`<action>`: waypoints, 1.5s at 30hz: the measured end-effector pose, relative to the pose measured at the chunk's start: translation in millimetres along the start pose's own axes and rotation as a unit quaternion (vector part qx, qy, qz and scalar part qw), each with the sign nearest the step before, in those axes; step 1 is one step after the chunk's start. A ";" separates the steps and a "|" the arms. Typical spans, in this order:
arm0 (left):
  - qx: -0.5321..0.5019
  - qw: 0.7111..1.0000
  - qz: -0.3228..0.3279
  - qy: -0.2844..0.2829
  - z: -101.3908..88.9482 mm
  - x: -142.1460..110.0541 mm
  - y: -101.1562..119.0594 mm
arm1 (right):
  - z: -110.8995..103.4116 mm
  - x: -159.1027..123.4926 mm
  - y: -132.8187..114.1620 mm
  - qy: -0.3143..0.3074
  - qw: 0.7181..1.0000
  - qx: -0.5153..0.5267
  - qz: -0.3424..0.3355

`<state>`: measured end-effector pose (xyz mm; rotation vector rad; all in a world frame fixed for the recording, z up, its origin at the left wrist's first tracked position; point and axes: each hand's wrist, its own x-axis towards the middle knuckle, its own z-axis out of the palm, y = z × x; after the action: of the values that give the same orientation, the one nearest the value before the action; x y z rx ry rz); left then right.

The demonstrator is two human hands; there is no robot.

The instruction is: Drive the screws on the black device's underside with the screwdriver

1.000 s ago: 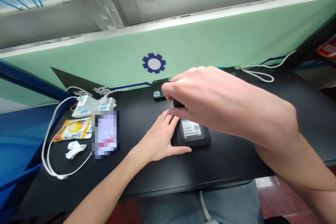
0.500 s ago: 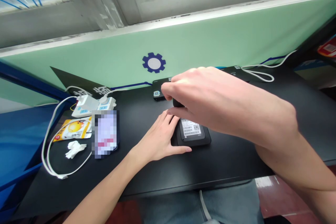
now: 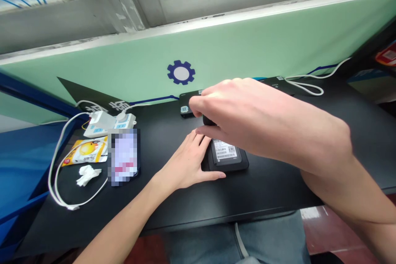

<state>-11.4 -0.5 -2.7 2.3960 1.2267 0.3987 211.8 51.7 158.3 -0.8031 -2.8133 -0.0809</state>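
A black boxy device [image 3: 227, 166] with a white barcode and QR label lies flat on the dark desk, its far part covered by my hands. My left hand [image 3: 193, 156] is open along its left side, thumb spread along the near edge; the fingertips disappear behind the device and my other hand. Above the device, my right hand [image 3: 238, 113] is closed in a fist around a black screwdriver-like tool [image 3: 208, 121]. Only a small piece of its dark handle shows, and its lower end is hidden.
Left on the desk [image 3: 185, 214] are a white power strip [image 3: 93, 132] with plugs and cables, a yellow-white packet [image 3: 88, 151], a crumpled tissue [image 3: 88, 174] and a blurred-out phone [image 3: 125, 156]. Another black device [image 3: 185, 103] stands near the green panel [image 3: 130, 62]. A white cable [image 3: 309, 87] lies back right.
The view has shifted very slightly. Both hands and the device stay in nearly the same places, with the right hand still closed round the tool.
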 end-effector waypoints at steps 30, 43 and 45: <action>0.014 1.000 -0.001 -0.005 1.4 -0.5 -0.3 | 3.9 0.7 -1.7 -0.012 1.000 0.006 -0.009; 0.011 1.000 -0.008 -0.012 4.5 -1.2 -2.2 | 6.7 1.8 -3.7 -0.006 1.000 0.015 0.003; 0.013 1.000 -0.007 -0.014 3.6 -0.9 -1.6 | 6.1 2.1 -3.4 -0.011 1.000 0.014 -0.002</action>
<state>-11.4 -1.2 -6.7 2.4042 1.2434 0.3455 207.1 50.5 152.9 -0.7971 -2.8307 -0.0327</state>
